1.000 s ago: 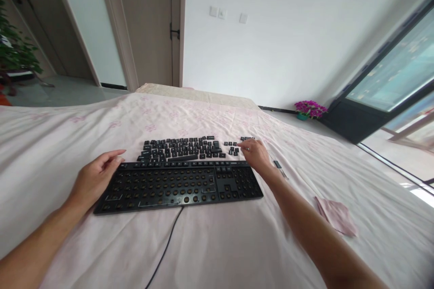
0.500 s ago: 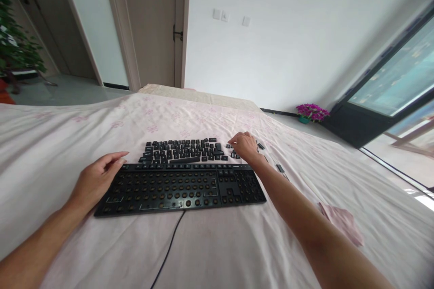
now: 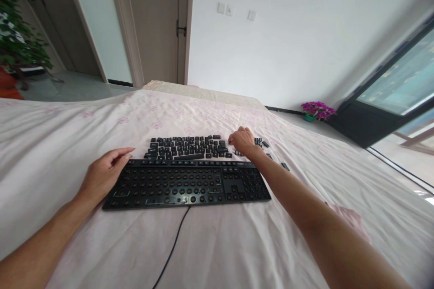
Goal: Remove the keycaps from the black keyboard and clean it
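Note:
A black keyboard (image 3: pixel 183 183) lies on the bed, most of its keys stripped to bare round sockets, though a top row of keys is still in place. Beyond it, many loose black keycaps (image 3: pixel 190 146) are laid out in rough rows. My left hand (image 3: pixel 106 169) rests at the keyboard's left end, fingers stretched out over its upper corner and holding nothing. Among the smaller right-hand group of keycaps, my right hand (image 3: pixel 242 141) has its fingers pinched together on a dark keycap (image 3: pixel 230 142); the fingers hide part of it.
A thin black cable (image 3: pixel 172 248) runs from the keyboard toward me. A slim dark piece (image 3: pixel 285 166) lies right of my right forearm, and a pink cloth (image 3: pixel 351 219) lies partly behind that arm. The bedsheet (image 3: pixel 237 244) is wrinkled.
The view has shifted slightly. My right hand's fingertips have come down and closed at the keycap near them. My left hand stays at the keyboard's left corner.

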`<state>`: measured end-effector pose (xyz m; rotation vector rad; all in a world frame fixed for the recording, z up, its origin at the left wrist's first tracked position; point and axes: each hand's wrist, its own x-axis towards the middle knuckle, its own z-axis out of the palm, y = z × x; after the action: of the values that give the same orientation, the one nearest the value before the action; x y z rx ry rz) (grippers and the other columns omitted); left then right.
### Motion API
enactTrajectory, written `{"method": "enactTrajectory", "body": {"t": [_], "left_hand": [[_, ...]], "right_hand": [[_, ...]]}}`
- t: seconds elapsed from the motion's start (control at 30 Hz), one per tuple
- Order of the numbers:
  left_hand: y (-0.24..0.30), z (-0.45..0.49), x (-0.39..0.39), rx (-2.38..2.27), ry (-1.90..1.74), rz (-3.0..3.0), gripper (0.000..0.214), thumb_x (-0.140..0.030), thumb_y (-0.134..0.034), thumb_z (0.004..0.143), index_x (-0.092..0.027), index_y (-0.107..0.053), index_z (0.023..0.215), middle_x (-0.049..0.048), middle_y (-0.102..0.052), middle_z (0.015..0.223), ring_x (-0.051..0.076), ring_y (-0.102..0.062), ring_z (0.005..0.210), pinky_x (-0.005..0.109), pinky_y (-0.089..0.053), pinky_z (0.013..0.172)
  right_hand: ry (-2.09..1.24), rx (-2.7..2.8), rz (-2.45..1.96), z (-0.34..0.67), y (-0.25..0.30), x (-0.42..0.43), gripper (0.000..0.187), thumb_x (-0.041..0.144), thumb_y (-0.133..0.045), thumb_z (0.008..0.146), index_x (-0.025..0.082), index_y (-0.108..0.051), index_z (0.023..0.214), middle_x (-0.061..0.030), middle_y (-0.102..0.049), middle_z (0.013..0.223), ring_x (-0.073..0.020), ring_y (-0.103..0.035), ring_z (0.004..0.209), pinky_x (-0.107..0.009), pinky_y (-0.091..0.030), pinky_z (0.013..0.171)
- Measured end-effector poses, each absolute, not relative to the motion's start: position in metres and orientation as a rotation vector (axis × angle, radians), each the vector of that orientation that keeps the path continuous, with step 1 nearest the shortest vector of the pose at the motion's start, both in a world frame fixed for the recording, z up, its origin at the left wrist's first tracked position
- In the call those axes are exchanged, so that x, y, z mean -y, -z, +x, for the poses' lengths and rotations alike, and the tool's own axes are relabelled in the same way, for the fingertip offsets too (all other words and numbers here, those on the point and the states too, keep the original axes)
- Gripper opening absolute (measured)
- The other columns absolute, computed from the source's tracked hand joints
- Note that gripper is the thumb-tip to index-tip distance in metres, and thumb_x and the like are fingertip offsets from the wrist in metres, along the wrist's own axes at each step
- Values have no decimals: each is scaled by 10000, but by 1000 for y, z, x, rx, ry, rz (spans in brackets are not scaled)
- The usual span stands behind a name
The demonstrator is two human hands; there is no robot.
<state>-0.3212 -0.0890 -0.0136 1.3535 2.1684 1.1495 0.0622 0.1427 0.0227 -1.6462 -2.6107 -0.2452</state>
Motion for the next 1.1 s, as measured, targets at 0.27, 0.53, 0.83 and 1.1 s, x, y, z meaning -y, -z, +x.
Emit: {"method": "enactTrajectory", "body": {"t": [0.27,0.53,0.83,1.1], "left_hand": [[14,-322,88,-2178,-1152,1390,411,-462,-542,853,-261,-661,1191,-14,-705,1107,184,-641,925,260,-458,819],[3,-304,86,-2138,-1434,1923,279,-353,-538,857,-241,-689,1062,41,-685,1105,215,-634,1029,327,-461,960],[-35,-205,98,-1642,-1599,2206,183,-289,-668,835,-261,-716,1009,57,-652,966,203,-628,926,375,-514,858],[-32,-183,104,-1650,-1667,2335,171,-281,-710,808,-286,-730,977,57,-631,1001,208,-602,951,405,-494,859]], "right_hand": [[163,2613,-1503,61,-30,-129,128,186,-673,785,237,-786,815,-119,-748,889,-286,-507,1092,-389,-306,947],[-1287,1594,-1140,28,-52,-39,312,390,-753,693,214,-756,951,-31,-731,872,-131,-563,703,-264,-380,605],[-2052,894,-988,-7,-46,53,327,313,-864,593,212,-722,869,-30,-718,902,-87,-498,612,-210,-204,463],[-1989,895,-982,-18,-42,72,316,347,-879,557,201,-688,761,30,-574,636,-91,-423,582,-245,-163,503]]}}
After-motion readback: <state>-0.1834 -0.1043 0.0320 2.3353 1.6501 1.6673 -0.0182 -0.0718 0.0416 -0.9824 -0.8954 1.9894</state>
